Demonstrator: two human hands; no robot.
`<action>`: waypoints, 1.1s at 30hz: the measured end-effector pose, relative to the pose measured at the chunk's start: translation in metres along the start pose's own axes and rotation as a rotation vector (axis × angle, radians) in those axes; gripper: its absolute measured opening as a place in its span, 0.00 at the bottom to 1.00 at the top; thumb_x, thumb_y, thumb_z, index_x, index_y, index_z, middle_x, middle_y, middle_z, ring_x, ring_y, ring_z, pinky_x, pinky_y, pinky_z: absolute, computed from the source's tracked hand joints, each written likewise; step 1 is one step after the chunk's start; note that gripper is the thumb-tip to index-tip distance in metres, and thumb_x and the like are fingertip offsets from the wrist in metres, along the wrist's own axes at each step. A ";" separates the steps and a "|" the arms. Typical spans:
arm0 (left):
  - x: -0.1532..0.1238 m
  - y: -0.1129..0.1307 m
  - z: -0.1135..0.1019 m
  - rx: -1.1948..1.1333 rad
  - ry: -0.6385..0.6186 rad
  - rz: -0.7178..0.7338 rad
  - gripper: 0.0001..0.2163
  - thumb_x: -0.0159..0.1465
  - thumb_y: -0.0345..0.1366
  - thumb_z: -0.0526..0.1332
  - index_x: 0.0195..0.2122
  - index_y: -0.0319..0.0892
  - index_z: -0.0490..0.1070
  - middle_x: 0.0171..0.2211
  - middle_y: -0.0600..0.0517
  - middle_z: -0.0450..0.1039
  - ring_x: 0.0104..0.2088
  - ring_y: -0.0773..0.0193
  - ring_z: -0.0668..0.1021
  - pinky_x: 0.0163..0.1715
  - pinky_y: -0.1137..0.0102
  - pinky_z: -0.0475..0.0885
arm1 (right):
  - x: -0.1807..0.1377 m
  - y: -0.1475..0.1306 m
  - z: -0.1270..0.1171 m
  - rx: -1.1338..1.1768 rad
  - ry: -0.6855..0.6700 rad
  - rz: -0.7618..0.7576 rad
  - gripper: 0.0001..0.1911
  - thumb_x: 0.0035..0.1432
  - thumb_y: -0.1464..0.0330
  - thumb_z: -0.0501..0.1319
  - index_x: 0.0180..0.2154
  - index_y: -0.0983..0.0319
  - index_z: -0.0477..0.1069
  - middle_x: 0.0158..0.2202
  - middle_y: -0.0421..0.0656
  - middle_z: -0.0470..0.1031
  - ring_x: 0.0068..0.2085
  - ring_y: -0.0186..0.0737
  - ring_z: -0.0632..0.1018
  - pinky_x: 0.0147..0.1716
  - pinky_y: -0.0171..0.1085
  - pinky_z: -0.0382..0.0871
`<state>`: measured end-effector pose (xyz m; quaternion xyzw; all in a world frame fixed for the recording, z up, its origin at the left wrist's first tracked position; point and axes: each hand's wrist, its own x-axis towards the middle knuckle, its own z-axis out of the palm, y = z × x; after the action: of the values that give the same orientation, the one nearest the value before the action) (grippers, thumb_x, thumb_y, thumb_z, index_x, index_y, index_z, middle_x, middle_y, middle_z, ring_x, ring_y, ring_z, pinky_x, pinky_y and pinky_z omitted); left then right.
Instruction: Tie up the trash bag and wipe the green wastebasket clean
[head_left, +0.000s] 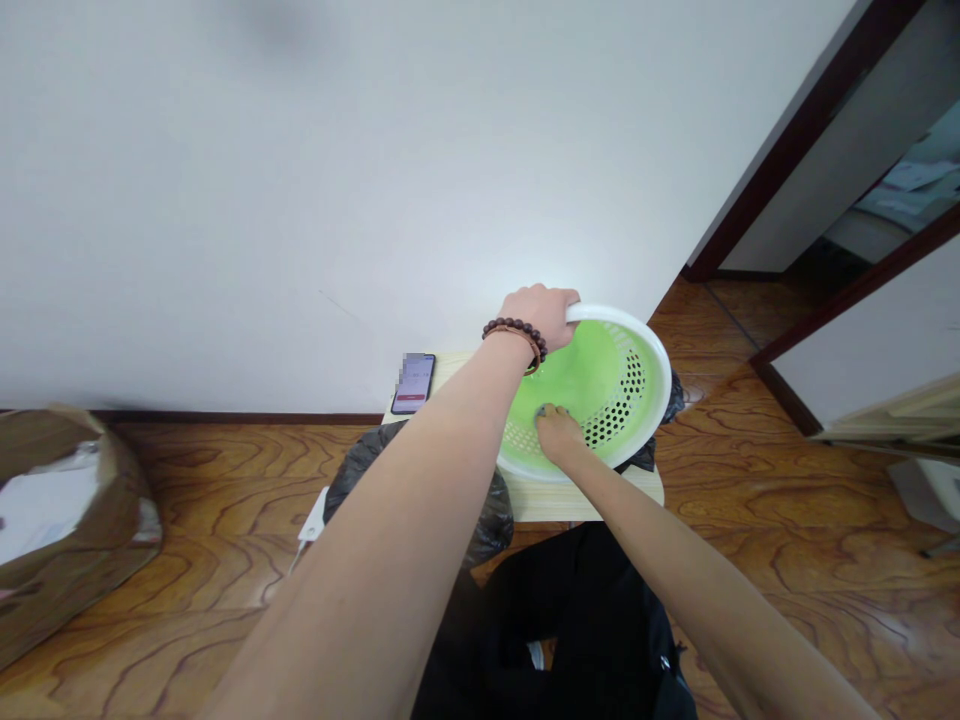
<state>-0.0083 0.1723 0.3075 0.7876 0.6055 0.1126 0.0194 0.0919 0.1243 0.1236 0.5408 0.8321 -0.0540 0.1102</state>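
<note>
A round green plastic basket (592, 370) with a white rim and a perforated wall stands tilted on a small pale wooden table (540, 503). Its open side faces me. My left hand (541, 312), with a beaded bracelet at the wrist, is closed around the far left part of the rim. Inside the basket, my right hand (559, 432) lies low against the inner surface with its fingers curled. A small greyish bit shows at those fingertips, too little to name. The left forearm hides part of the basket's left side.
A phone (413, 383) with a lit screen lies at the table's left corner. Black plastic bags (491, 520) hang around the table. A cardboard box (112, 510) with papers stands at left, a white power strip (313, 516) on the floor. A wall rises behind; a doorway opens at right.
</note>
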 end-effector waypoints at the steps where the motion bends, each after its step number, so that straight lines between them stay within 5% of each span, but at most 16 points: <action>1: 0.000 0.000 0.000 -0.001 0.001 0.002 0.15 0.59 0.46 0.51 0.43 0.52 0.71 0.37 0.49 0.72 0.38 0.57 0.74 0.38 0.64 0.65 | 0.000 0.000 0.000 0.002 0.005 0.000 0.19 0.55 0.79 0.48 0.43 0.68 0.72 0.47 0.56 0.65 0.47 0.45 0.67 0.43 0.40 0.62; 33: -0.003 0.000 0.000 0.027 0.008 -0.012 0.15 0.59 0.45 0.51 0.45 0.52 0.70 0.37 0.49 0.73 0.38 0.57 0.74 0.37 0.65 0.65 | -0.001 0.002 0.004 -0.042 0.030 -0.016 0.18 0.57 0.77 0.46 0.44 0.68 0.71 0.48 0.56 0.65 0.47 0.47 0.67 0.43 0.41 0.62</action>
<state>-0.0091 0.1694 0.3073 0.7836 0.6119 0.1074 0.0072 0.0952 0.1233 0.1199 0.5323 0.8391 -0.0293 0.1084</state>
